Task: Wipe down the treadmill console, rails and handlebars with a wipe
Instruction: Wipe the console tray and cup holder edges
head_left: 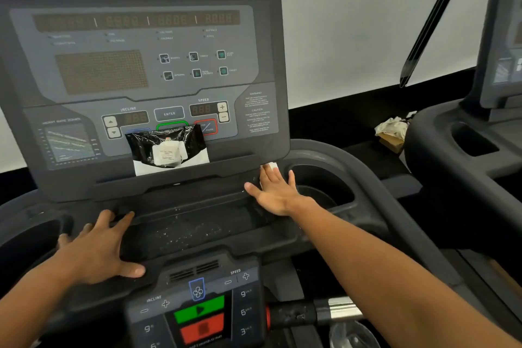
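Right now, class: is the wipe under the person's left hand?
No: the white wipe lies under the right hand's fingertips; the left hand rests bare on the console.

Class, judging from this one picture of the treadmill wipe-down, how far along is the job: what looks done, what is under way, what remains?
Looks done: the tray below the console carries droplets, so it seems wiped. Under way: the right hand presses a white wipe flat by the console's lower right corner; the left hand rests on the ledge. Left: the handlebar shows specks; whether the rails are wiped cannot be told.
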`<state>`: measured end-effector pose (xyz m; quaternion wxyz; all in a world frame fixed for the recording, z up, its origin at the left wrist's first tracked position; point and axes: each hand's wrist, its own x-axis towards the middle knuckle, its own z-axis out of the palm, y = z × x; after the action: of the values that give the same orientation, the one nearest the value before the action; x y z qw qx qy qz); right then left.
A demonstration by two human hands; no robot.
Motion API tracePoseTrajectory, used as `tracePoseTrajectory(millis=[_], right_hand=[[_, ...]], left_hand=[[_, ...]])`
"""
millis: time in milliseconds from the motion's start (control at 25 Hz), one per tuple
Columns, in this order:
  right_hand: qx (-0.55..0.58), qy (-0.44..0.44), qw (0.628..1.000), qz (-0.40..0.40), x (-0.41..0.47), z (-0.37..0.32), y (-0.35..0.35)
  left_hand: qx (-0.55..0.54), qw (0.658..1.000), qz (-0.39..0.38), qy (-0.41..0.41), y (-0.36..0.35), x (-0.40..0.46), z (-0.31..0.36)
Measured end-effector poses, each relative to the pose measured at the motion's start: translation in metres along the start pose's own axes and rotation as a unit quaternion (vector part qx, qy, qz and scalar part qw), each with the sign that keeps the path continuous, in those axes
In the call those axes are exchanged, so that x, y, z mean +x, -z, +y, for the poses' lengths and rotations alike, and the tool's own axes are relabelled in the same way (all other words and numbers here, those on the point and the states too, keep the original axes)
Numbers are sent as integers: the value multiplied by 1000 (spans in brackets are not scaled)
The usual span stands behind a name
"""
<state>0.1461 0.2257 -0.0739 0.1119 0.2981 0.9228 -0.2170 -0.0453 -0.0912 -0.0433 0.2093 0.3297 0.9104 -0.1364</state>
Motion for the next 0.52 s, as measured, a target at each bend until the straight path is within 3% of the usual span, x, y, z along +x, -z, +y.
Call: tracePoseTrajectory(millis=[240, 520], right_hand=[[-28, 68, 997, 33, -59, 26, -27], [10, 66, 998, -18, 24, 26, 31]], left_hand=[[1, 1000, -10, -8, 2, 1, 3], [-8, 999, -24, -22, -8, 14, -7]])
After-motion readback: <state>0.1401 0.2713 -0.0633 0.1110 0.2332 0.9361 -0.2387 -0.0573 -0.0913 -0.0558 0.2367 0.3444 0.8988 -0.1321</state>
